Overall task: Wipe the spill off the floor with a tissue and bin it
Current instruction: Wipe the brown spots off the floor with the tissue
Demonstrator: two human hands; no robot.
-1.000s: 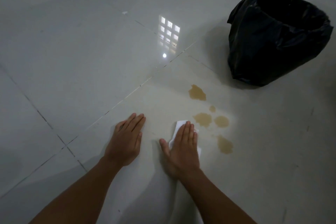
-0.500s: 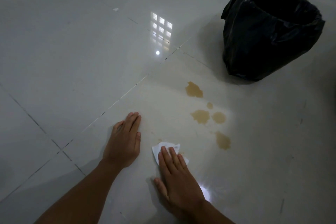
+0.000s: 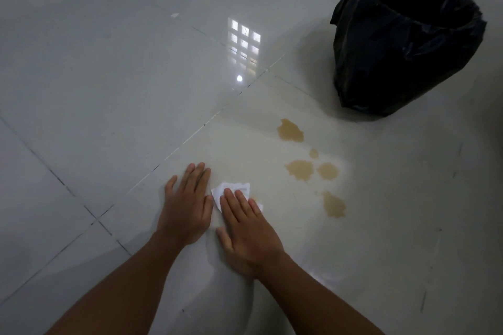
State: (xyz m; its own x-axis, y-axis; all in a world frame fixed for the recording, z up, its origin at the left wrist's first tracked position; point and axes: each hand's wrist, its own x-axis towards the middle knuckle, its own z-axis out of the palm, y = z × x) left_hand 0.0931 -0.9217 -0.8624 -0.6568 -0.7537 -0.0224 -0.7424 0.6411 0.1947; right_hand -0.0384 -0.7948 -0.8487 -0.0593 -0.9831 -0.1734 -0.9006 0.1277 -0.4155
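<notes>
Both hands are flat on the glossy pale grey tiled floor [image 3: 109, 95] here. The left hand [image 3: 187, 207] is spread open, palm down, fingers pointing away, just propped on the tile and not holding anything. The right hand [image 3: 247, 228] is open too, palm down, pressing a crumpled white paper tissue [image 3: 231, 190] against the floor under its fingers, so the tissue pokes out past the fingertips and a little to the right. The tissue's left corner sits just beside the left hand's index finger, maybe touching, can't really tell. The spill shows as tan-brown liquid puddles [image 3: 300, 170], five blobs in a loose line to the right of the hands: a bigger one at the far end, a tiny dot, two side by side, and one nearest the camera. The tissue isn't on any of them, it's near but clearly off to the left. Farther back on the right stands a bin lined with a black plastic bag [image 3: 408, 46], mouth open, well apart from the hands and just beyond the farthest puddle.
</notes>
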